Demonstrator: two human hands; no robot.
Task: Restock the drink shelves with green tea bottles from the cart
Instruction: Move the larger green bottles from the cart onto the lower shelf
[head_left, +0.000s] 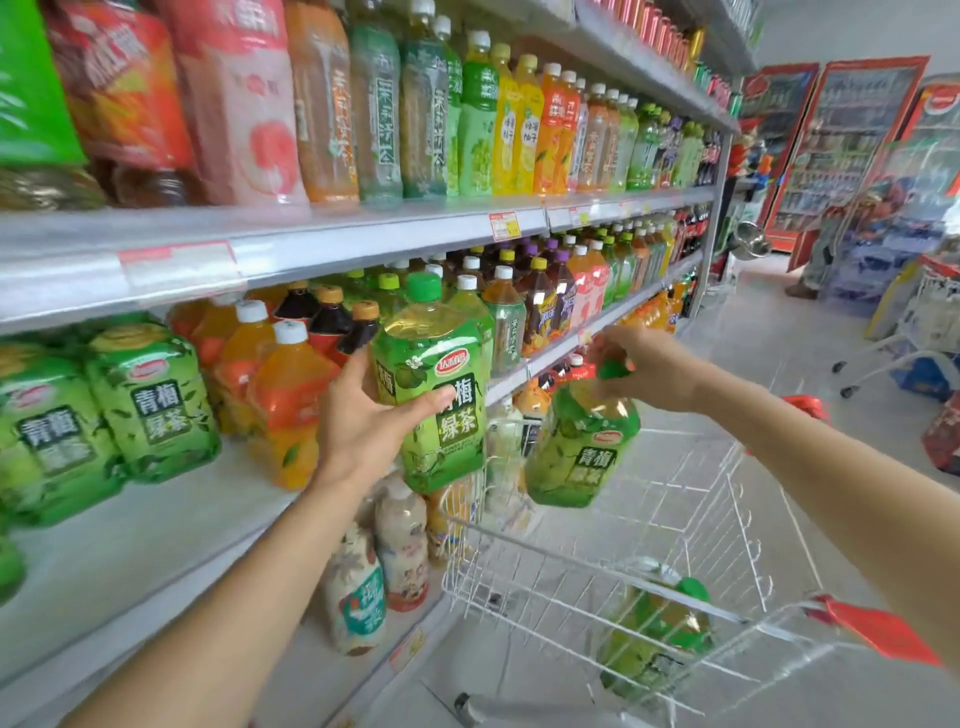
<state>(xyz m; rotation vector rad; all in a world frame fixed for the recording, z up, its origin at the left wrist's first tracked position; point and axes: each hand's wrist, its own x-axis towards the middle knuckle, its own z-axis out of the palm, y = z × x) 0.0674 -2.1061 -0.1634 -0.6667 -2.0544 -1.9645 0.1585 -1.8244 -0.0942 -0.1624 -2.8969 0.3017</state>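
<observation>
My left hand (363, 421) grips the body of a large green tea bottle (436, 364), upright, at the front edge of the middle shelf (171, 519). A second green tea bottle (582, 457) hangs tilted above the cart, and my right hand (639, 369) pinches it by its green cap. Two more green tea bottles (150, 395) stand on the shelf at the left. Another green tea bottle (660, 629) lies in the white wire cart (587, 582).
Orange juice bottles (285, 405) and dark tea bottles stand behind the held bottle. Milky drink bottles (400, 545) fill the shelf below. Upper shelves hold several mixed drinks. A person (826, 249) stands far down the aisle by red coolers (841, 145); another trolley is at right.
</observation>
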